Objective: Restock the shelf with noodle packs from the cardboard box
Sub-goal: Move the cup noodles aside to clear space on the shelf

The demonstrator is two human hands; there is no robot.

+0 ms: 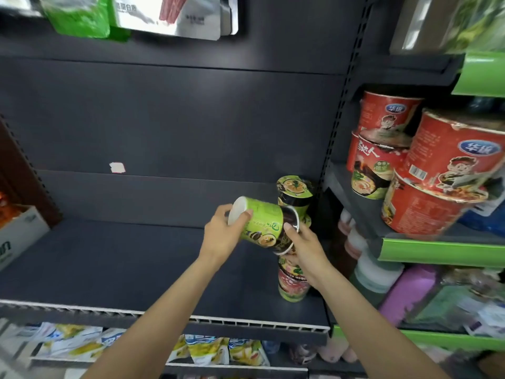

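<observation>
A green noodle cup (263,224) lies tipped on its side in the air over the dark shelf (123,258), its white base pointing left. My left hand (222,233) grips its base end and my right hand (306,244) holds its lid end. Behind it, at the shelf's right end, a green cup (295,191) stands on top of another cup, and a third cup (292,283) stands in front, partly hidden by my right hand and wrist. The cardboard box with the packs is not in view.
Red noodle bowls (426,170) are stacked on the neighbouring shelf to the right. A white carton (19,233) sits at the shelf's left end. Snack bags (207,348) fill the shelf below, foil pouches (175,15) hang above. The shelf's left and middle hold nothing.
</observation>
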